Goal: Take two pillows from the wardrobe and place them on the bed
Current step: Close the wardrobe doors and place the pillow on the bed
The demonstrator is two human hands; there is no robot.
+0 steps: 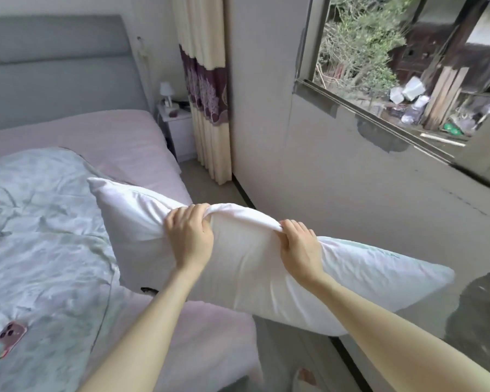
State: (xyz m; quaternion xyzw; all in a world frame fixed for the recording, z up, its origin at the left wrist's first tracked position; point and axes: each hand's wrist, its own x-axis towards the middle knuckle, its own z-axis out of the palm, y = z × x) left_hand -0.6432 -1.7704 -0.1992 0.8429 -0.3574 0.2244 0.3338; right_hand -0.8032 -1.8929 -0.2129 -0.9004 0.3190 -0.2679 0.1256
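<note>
Pillow [246, 267] midair, your left hand [188, 236] and right hand [300, 247] both gripping top edge; bed [125, 137] shows no pillow yet, so roughly halfway at best.

Soft, even daylight from the window [408, 75] at right; room fairly bright, no hard shadows. White pillow [252, 264] nearly blown out, little fold detail. Faint shade under it on the bed [125, 142]. Wide-angle warp: window frame and wall lines bend twd edges. Motion blur overall, esp. the curtain [207, 89], nightstand [176, 120] and lower right corner. Forearms sharpest.
</note>
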